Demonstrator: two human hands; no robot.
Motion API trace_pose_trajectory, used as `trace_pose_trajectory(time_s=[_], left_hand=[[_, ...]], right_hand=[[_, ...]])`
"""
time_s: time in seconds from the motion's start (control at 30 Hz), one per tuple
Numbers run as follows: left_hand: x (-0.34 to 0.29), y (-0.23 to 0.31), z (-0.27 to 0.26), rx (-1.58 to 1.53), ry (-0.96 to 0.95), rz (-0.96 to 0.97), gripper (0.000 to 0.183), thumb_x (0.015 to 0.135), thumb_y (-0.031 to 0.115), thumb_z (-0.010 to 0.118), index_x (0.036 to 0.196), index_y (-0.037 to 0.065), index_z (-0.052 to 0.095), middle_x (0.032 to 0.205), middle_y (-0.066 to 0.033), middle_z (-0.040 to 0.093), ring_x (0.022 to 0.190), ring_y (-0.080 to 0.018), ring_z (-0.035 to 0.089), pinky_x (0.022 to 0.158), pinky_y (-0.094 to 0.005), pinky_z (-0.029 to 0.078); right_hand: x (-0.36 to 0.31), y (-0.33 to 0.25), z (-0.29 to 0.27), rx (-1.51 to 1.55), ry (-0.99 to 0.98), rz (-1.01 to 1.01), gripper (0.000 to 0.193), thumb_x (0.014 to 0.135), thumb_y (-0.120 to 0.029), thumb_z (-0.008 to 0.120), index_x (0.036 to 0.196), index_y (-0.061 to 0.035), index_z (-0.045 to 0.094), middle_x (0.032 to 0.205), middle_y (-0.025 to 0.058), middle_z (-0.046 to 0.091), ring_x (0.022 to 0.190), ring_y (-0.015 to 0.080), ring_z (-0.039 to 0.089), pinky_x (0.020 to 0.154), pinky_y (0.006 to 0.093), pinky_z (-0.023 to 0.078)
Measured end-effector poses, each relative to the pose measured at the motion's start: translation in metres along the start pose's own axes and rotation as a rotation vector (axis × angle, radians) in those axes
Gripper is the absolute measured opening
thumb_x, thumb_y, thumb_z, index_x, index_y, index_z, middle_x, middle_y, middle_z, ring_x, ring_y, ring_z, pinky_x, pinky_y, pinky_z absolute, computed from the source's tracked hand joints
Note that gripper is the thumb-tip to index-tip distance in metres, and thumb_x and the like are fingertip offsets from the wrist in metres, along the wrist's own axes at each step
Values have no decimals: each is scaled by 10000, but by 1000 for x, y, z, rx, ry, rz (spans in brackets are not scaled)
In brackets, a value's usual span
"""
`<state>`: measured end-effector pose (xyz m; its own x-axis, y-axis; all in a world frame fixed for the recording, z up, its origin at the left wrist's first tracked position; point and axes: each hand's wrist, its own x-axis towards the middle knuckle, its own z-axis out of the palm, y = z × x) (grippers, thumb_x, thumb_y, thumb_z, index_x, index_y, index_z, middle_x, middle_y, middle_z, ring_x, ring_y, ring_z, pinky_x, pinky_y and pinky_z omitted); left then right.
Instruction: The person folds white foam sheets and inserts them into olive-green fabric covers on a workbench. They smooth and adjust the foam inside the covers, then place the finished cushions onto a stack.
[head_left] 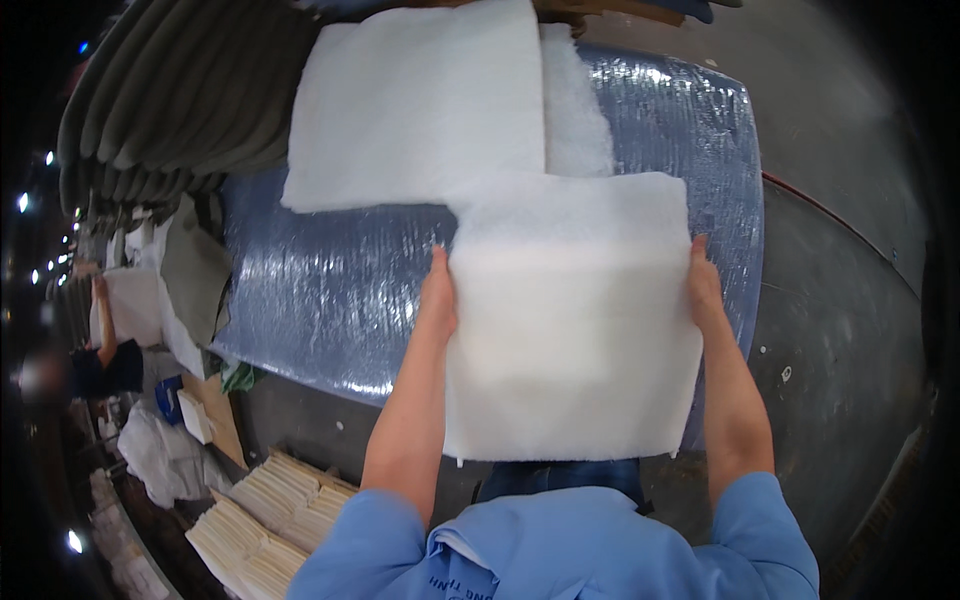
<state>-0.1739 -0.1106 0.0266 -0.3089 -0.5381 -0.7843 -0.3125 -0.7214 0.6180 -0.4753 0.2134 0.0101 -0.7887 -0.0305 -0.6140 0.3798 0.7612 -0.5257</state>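
Observation:
A white, roughly square batting-covered pad hangs in front of me, held by its two side edges. My left hand is closed on its left edge, thumb pointing up and fingers mostly hidden. On the opposite edge my right hand grips in the same way. The pad's far part looks thin and fluffy, while its near part is smoother. Small white tips stick out at its two near corners. Beyond it, a white batting sheet lies over another fluffy piece.
A table wrapped in shiny bluish plastic film lies beneath the sheets. Dark grey-green padded pieces are stacked at the far left. Cream foam pieces stand in rows at the near left. Another person handles a white sheet farther left.

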Motion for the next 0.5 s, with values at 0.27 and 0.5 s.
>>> trace_pose_trajectory(time_s=[0.27,0.5], left_hand=[[-28,12,-55,742,358,213,804,1115,611,293,1495,-55,536,1504,-221,590,1409,-357,545,1164,-468,416],[-51,-76,-90,293,104,-27,782,1091,643,409,1438,-30,604,1336,-161,698,1147,-264,662,1046,-385,486]], right_hand=[[-31,-9,-24,132,-115,-69,877,1042,-698,471,1456,66,581,1489,213,598,1383,323,556,1138,401,422],[-65,33,-10,71,-49,-161,723,1061,-603,520,1324,47,694,1337,165,703,1237,285,653,1066,391,477]])
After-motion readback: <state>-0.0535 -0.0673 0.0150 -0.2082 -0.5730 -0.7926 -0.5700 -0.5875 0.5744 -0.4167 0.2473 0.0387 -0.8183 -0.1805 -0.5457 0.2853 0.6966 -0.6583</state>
